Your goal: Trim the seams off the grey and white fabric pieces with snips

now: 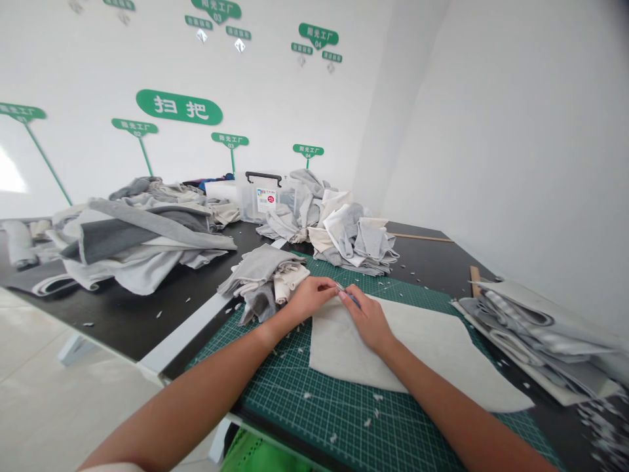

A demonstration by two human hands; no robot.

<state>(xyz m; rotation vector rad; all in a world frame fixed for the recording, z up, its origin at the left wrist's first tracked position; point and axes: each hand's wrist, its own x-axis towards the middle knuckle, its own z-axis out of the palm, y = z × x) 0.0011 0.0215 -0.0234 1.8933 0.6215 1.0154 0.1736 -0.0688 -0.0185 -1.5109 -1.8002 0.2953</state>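
Observation:
A cream-white piece of cloth (417,337) lies flat on the green cutting mat (314,410). At the cloth's upper left corner, my left hand (314,295) is closed in a pinch on its edge. My right hand (367,318) is closed around a small blue-handled tool (354,299), mostly hidden by the fingers. The tool's light tip meets the left fingertips; its exact kind is too small to tell. Just left of my left hand sits a small heap of grey and cream cloth pieces (265,269).
A large pile of grey cloth (132,229) covers the left table. Behind the mat stand a clear plastic box (248,200) and another cloth heap (348,229). Folded cloths (531,328) are stacked at right, with white scraps (607,419) beside them. A white wall rises behind.

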